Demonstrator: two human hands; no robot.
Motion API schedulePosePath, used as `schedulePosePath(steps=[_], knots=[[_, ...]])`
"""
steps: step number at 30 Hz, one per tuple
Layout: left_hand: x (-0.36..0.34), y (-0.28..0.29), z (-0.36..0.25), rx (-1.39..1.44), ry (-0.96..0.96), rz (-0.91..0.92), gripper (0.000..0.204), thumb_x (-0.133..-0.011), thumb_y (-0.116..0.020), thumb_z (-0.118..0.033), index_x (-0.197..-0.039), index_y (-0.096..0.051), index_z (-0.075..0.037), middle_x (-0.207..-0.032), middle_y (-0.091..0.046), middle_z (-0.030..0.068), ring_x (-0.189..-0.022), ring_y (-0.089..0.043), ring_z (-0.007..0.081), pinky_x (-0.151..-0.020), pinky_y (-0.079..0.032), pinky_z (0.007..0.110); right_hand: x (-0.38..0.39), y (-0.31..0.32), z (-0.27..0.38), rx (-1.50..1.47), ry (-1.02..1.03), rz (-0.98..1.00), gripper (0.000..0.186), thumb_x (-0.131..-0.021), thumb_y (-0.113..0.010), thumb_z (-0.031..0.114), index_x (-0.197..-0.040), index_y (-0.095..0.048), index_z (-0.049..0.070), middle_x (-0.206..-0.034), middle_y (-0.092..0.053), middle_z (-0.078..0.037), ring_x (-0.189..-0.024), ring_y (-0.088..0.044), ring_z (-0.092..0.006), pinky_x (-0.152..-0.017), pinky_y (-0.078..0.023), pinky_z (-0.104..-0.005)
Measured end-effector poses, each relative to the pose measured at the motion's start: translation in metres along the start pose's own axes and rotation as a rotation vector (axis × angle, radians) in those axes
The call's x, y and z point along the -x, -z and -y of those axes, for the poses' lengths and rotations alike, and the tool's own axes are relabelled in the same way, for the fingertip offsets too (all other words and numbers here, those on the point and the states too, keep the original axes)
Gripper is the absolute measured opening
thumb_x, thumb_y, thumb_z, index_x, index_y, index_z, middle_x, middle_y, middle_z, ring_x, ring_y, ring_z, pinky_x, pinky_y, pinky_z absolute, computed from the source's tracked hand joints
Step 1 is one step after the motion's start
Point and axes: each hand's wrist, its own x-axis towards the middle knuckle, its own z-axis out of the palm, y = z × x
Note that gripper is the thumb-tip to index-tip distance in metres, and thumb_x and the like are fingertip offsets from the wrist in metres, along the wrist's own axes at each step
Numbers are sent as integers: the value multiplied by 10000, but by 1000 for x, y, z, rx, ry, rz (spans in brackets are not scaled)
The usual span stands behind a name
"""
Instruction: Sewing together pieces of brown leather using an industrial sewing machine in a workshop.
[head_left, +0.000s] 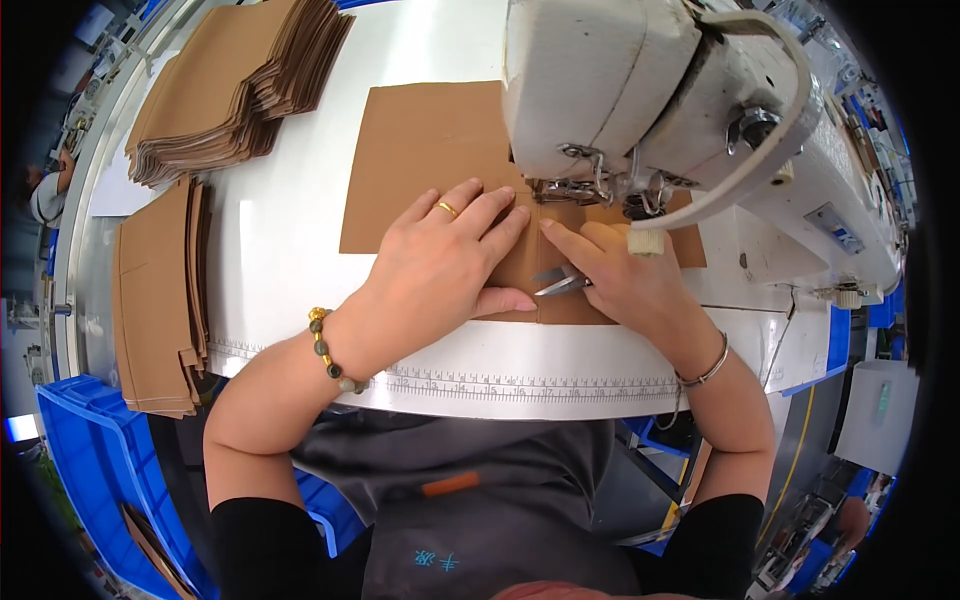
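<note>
A flat brown panel, leather-like, lies on the white table under the head of a white sewing machine. My left hand rests on the panel with its fingers stretched out, fingertips close to the needle area. It wears a ring, and a beaded bracelet circles the wrist. My right hand holds a pair of thread snips, blades pointing left toward my left thumb. Its index finger presses the panel just in front of the presser foot. A line runs down the panel between the hands. The machine head hides part of the panel.
At the far left lies a thick stack of brown panels. A smaller pile of them sits nearer, reaching the table's left edge. A ruler strip follows the front edge. A blue bin stands at the lower left.
</note>
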Motion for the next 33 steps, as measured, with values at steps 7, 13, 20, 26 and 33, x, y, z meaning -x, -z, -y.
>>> schedulePosePath(steps=[7, 13, 20, 26, 33], knots=[[-2, -5, 4, 16, 18, -38, 756, -783, -676, -605, -1309, -626, -64, -1345, -605, 93, -1269, -562, 308, -1036, -471, 394, -4, 0, 0, -92, -32, -49, 692, -691, -697, 13, -1357, -613, 181, -859, -614, -28, -743, -627, -234, -648, -510, -353], [-2, -5, 4, 19, 18, -43, 754, -781, -682, -600, -1315, -622, -72, -1333, -608, 94, -1268, -560, 307, -1036, -469, 393, -5, 0, -1, -140, -36, -28, 698, -687, -698, -6, -1358, -613, 167, -858, -618, -49, -748, -630, -259, -657, -517, -368], [-3, -7, 6, 33, 18, -50, 756, -791, -675, -600, -1317, -617, -60, -1332, -607, 102, -1266, -560, 312, -1046, -459, 396, -12, 5, -1, -42, 40, -132, 500, -724, -680, 34, -1218, -701, 107, -774, -696, -10, -644, -673, -185, -550, -528, -309], [-2, -11, 7, 43, 8, -64, 748, -837, -621, -601, -1308, -610, -21, -1318, -600, 104, -1272, -534, 297, -1015, -446, 415, -10, 3, -4, -32, 34, -116, 503, -731, -679, 37, -1225, -702, 130, -797, -706, -25, -667, -688, -193, -571, -540, -312], [-4, -6, 6, 23, 26, -47, 756, -799, -670, -606, -1328, -613, -68, -1327, -612, 97, -1266, -562, 303, -1042, -463, 405, -4, 10, -4, -47, -26, -81, 508, -731, -714, 94, -1228, -708, 196, -891, -732, -30, -731, -701, -218, -595, -551, -342]])
